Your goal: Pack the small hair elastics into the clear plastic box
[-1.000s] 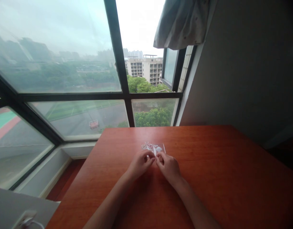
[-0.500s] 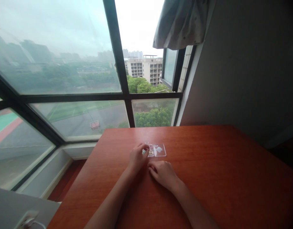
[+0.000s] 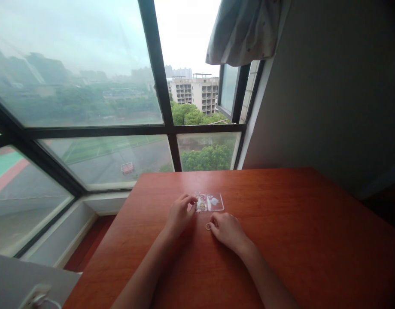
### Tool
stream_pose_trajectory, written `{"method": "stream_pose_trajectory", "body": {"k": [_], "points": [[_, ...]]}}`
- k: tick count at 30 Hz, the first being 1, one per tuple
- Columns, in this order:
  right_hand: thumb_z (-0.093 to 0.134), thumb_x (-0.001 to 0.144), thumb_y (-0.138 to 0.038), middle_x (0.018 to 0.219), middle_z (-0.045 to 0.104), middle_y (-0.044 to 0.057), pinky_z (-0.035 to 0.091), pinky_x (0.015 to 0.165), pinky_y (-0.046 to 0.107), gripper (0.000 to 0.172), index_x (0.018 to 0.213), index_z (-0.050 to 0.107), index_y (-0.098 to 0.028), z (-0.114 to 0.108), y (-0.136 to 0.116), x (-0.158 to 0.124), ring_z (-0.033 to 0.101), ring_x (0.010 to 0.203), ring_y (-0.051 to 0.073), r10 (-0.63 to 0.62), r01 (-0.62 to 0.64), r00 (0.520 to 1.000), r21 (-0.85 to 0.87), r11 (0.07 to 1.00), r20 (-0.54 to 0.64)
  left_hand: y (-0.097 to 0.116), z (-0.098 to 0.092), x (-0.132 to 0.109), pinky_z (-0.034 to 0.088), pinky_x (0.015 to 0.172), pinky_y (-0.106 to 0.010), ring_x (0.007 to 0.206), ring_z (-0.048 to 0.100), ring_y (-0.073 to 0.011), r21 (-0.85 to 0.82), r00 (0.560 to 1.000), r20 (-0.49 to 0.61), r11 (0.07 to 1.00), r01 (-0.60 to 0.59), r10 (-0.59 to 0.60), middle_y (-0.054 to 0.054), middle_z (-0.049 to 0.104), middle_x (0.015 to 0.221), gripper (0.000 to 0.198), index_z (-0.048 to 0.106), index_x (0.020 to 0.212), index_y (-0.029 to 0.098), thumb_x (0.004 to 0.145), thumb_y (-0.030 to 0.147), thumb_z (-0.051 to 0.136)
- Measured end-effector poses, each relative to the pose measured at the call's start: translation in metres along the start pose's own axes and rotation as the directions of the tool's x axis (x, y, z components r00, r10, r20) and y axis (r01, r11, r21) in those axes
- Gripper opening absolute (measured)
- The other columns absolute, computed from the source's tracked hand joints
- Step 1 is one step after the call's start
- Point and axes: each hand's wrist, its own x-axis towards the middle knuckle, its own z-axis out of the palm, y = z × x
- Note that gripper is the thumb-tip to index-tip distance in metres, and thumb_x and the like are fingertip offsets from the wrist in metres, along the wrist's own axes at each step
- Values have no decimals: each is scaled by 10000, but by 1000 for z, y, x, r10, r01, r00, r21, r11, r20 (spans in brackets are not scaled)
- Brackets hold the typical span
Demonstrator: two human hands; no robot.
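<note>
A small clear plastic case point(image 3: 215, 202) lies opened flat on the table, with a pale print on its right half. Small round, ring-like pieces point(image 3: 202, 205) show in its left half. My left hand point(image 3: 180, 212) is at the case's left edge, thumb and forefinger curved around it and covering part of that side. Closer to me, my right hand point(image 3: 228, 229) pinches a small pale ring point(image 3: 208, 226) between thumb and forefinger, just above or on the tabletop; the exact contact is unclear.
The reddish-brown wooden table point(image 3: 297, 223) reaches up to large dark-framed windows point(image 3: 104, 132). A grey curtain point(image 3: 244, 34) hangs at the upper right beside a dark wall point(image 3: 329, 94). A white socket with a plug point(image 3: 39, 298) is at the lower left.
My right hand has shifted slightly right, and the ring in its fingers now shows clearly. My left hand has drawn a little left, uncovering more of the case's left half.
</note>
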Motion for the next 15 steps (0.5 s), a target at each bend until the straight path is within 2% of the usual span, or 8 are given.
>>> {"method": "stream_pose_trajectory", "body": {"k": [5,12,15], "points": [[558,855,-288,795,726,32,350,600,248,143,801,678,-230,-1,-1,0,666,738,178,-9,10,1000,-35,999,11,6,-4,-3,403,619,-244,653,551,-135,12,997,71,999,-39,39,-38,641,850,161,668,858,191,840,216,510],[514,875,-282,850,727,82,376,628,277,168,896,666,-213,0,-6,-1,672,760,225,-64,66,998,-164,984,17,13,2,-5,415,651,-238,710,567,-141,-24,985,144,996,-87,90,-44,653,875,164,669,859,192,833,181,508],[535,862,-274,841,726,60,365,622,264,139,879,661,-218,0,-6,-1,672,756,207,-63,64,998,-123,990,14,15,2,-6,406,621,-232,684,556,-136,-38,977,191,995,-92,98,-43,648,855,167,678,850,194,826,184,513]]}}
